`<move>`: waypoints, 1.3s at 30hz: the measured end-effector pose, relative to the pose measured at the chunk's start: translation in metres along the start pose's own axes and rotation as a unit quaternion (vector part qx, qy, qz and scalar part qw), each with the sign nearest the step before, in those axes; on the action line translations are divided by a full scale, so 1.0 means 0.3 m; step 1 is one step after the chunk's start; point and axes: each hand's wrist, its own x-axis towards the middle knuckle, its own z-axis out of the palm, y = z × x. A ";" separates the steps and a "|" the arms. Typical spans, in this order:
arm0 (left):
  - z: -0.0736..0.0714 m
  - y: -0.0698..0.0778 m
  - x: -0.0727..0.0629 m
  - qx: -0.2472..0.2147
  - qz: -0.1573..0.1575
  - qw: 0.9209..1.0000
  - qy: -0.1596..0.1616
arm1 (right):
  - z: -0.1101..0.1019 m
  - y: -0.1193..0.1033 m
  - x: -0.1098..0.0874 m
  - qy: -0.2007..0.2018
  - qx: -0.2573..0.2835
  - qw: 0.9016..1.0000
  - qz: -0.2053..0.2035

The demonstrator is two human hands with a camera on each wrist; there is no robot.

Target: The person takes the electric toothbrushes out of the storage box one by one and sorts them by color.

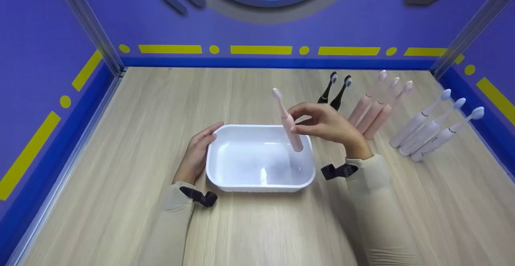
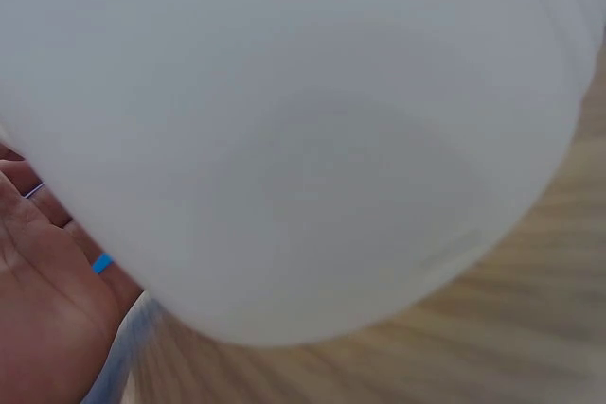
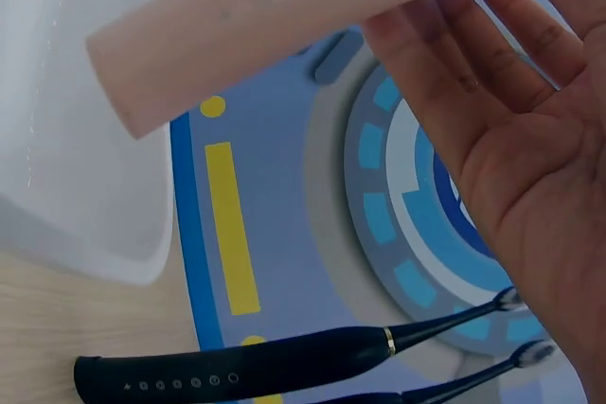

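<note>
My right hand (image 1: 322, 123) pinches a pink electric toothbrush (image 1: 291, 133) by its handle between thumb and fingers. The toothbrush stands nearly upright, head up, its base over the right part of a white plastic tub (image 1: 257, 187). In the right wrist view the pink handle (image 3: 237, 40) slants from the fingers toward the tub wall (image 3: 85, 139). At the tub's left side, my left hand (image 1: 197, 153) holds the rim near the far corner. The left wrist view shows the tub's outer wall (image 2: 331, 167) close up, partly hiding the left fingers. Nothing lies inside the tub.
Behind my right hand stand two black electric toothbrushes (image 1: 340, 93). To their right are three pink ones (image 1: 372, 117), then three pale white-lilac ones (image 1: 428, 135) farther right. Blue panels (image 1: 261, 32) with yellow marks wall in the wooden table (image 1: 161, 97).
</note>
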 end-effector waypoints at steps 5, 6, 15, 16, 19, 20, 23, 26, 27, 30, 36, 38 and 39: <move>0.001 0.000 -0.002 0.002 -0.005 1.000 0.000 | -0.024 0.005 -0.027 0.027 -0.006 1.000 -0.001; 0.000 0.000 -0.002 0.003 -0.005 1.000 0.001 | -0.029 0.006 -0.033 0.034 -0.009 0.999 -0.002; -0.002 -0.002 0.000 0.009 -0.009 1.000 0.004 | -0.069 0.033 -0.086 0.095 0.020 0.995 -0.005; -0.003 -0.003 0.001 0.009 -0.008 1.000 0.004 | -0.072 0.037 -0.091 0.101 0.029 0.994 -0.011; -0.004 -0.004 0.001 0.009 -0.006 1.000 0.004 | -0.078 0.045 -0.104 0.123 0.046 0.991 -0.019; -0.005 -0.005 0.002 0.010 -0.006 1.000 0.003 | -0.079 0.047 -0.108 0.130 0.046 0.990 -0.020; -0.007 -0.004 0.001 0.010 -0.006 1.000 0.002 | -0.085 0.053 -0.119 0.146 0.043 0.988 -0.024; -0.008 -0.005 0.000 0.009 -0.007 1.000 0.002 | -0.093 0.060 -0.129 0.154 0.040 0.987 -0.035; -0.008 -0.005 0.000 0.009 -0.008 1.000 0.002 | -0.096 0.063 -0.133 0.156 0.042 0.986 -0.041; -0.007 -0.004 -0.001 0.009 -0.009 1.000 0.002 | -0.106 0.071 -0.144 0.164 0.051 0.984 -0.054; -0.003 -0.002 0.000 0.010 -0.010 1.000 0.004 | -0.126 0.086 -0.166 0.186 0.087 0.977 -0.062; -0.003 -0.002 0.000 0.010 -0.010 1.000 0.005 | -0.132 0.090 -0.174 0.194 0.099 0.974 -0.061; -0.003 -0.002 0.001 0.011 -0.011 1.000 0.007 | -0.135 0.093 -0.178 0.199 0.100 0.973 -0.059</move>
